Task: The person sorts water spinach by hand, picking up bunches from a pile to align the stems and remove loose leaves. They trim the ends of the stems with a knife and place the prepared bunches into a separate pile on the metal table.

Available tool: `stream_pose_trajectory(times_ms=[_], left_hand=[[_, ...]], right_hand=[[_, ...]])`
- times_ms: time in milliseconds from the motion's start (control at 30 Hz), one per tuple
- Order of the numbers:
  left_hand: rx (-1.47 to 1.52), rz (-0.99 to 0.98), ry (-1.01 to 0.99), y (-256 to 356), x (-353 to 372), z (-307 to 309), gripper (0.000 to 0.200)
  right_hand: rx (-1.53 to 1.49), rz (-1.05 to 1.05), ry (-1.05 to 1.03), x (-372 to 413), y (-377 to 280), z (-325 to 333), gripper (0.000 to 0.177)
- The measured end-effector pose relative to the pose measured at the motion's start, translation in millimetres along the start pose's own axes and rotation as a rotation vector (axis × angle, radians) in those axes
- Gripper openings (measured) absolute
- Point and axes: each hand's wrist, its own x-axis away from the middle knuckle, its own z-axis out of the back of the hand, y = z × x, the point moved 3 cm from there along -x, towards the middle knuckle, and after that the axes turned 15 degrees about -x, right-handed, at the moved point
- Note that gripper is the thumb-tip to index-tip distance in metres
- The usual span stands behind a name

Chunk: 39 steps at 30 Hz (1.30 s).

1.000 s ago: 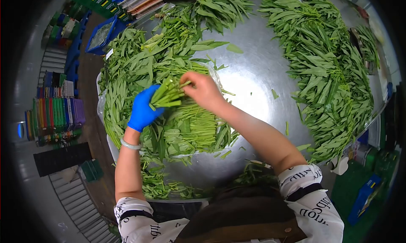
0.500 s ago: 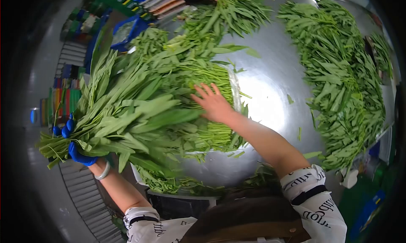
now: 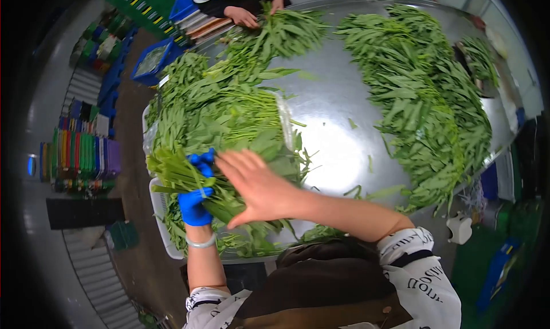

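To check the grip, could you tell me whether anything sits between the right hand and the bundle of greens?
Nothing visible does: the open right hand is at the bundle of greens the gloved left hand holds.

Left hand (image 3: pixel 195 200) with bunch (image 3: pixel 189 180) swung back from far left to the front, right hand (image 3: pixel 258 188) lifted off the pile, now flat against the bunch

A shiny steel table (image 3: pixel 338 151) stands beside blue crates (image 3: pixel 150 59) and coloured stacks (image 3: pixel 80 160).
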Motion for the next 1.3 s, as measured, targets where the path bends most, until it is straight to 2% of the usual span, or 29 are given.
stream_pose_trajectory(times_ms=[67,100,200,300,400,433,567,633,667,700,733,767,800,833,900,967,1067,1100,1200,1300], left_hand=[[0.013,0.134,0.039,-8,16,-31,0.085],[0.018,0.152,-0.001,-15,22,-35,0.081],[-0.007,0.165,0.116,-36,47,-46,0.075],[-0.100,0.200,0.162,-55,74,-58,0.063],[-0.381,0.201,0.249,-67,90,-62,0.047],[-0.502,0.214,0.292,-68,92,-61,0.042],[-0.614,0.200,0.165,-38,77,-34,0.031],[-0.713,0.260,0.039,-11,73,-13,0.033],[-0.782,0.301,-0.030,-2,73,-5,0.034],[-0.801,0.359,-0.085,7,76,-7,0.036],[-0.840,0.413,-0.185,10,79,-7,0.037],[-0.846,0.464,-0.248,4,83,-4,0.039],[-0.851,0.513,-0.312,-6,88,0,0.040],[-0.849,0.528,-0.360,-16,93,-1,0.040],[-0.822,0.513,-0.424,-39,101,-13,0.043],[-0.654,0.644,-0.375,-66,112,-24,0.045],[-0.432,0.757,-0.328,-94,121,-35,0.047],[-0.359,0.781,-0.302,-100,123,-37,0.049],[-0.165,0.838,-0.253,-112,129,-40,0.051],[-0.087,0.832,-0.267,-116,130,-47,0.048]], right_hand=[[-0.100,-0.205,-0.027,25,4,-17,0.083],[-0.155,-0.302,-0.041,34,5,-23,0.080],[-0.313,-0.528,-0.083,63,9,-27,0.069],[-0.260,-0.660,0.037,87,6,-33,0.065],[0.066,-0.455,-0.118,106,-7,-62,0.069],[0.015,-0.502,-0.239,110,-8,-62,0.079],[-0.058,-0.206,-0.156,135,-10,-40,0.088],[-0.402,-0.356,-0.138,154,6,0,0.078],[-0.482,-0.565,-0.017,177,10,25,0.070],[-0.315,-0.776,0.059,214,41,29,0.061],[0.007,-0.747,0.027,247,57,44,0.051],[0.194,-0.843,-0.136,266,57,61,0.041],[0.277,-0.796,-0.175,291,62,65,0.039],[0.354,-0.750,-0.211,317,67,58,0.037],[0.320,-0.718,-0.216,334,61,46,0.035],[0.371,-0.655,-0.281,340,70,28,0.034],[0.260,-0.901,-0.245,355,92,15,0.033],[0.171,-0.874,-0.192,356,92,18,0.032],[-0.081,-0.913,0.030,324,60,44,0.024],[-0.064,-0.820,-0.065,274,18,63,0.026]])
